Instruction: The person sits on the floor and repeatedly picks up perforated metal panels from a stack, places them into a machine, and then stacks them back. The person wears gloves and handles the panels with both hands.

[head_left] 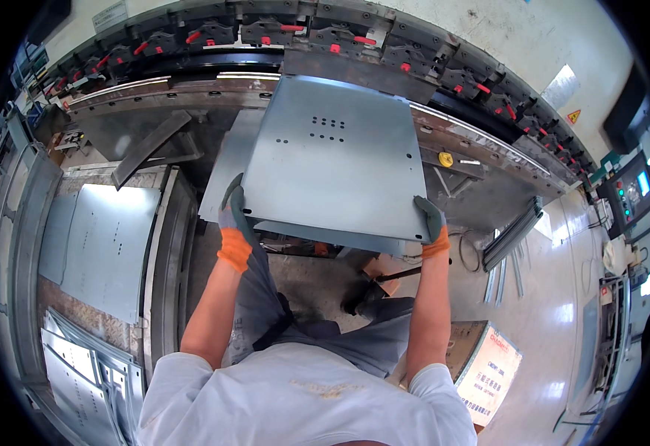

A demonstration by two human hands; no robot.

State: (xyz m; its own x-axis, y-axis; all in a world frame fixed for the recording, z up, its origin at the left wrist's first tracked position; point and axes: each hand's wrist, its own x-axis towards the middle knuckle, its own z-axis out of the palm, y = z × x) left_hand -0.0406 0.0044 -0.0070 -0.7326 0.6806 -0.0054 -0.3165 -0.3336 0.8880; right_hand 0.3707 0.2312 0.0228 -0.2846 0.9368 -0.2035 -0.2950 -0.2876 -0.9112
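Holding a grey metal sheet (332, 160) by its near corners, the person stands close to a long press machine (265, 52). The left hand (232, 215), in a grey glove with an orange cuff, is closed on the sheet's near left corner, fingers curled over the edge. The right hand (430, 223), gloved the same way, pinches the near right corner. Gripping at both corners likely keeps the wide sheet level and steady, and the gloves guard against sharp edges. The sheet's near edge is folded downward; small holes dot its upper half. Its far edge reaches into the gap under the row of clamps with red levers (280, 31), seemingly lined up for pressing. To the left, more flat sheets (105, 245) lie stacked on a low table. Farther right, a yellow tape measure (445, 159) rests on the machine bed, and a control panel (628, 195) stands by the wall.
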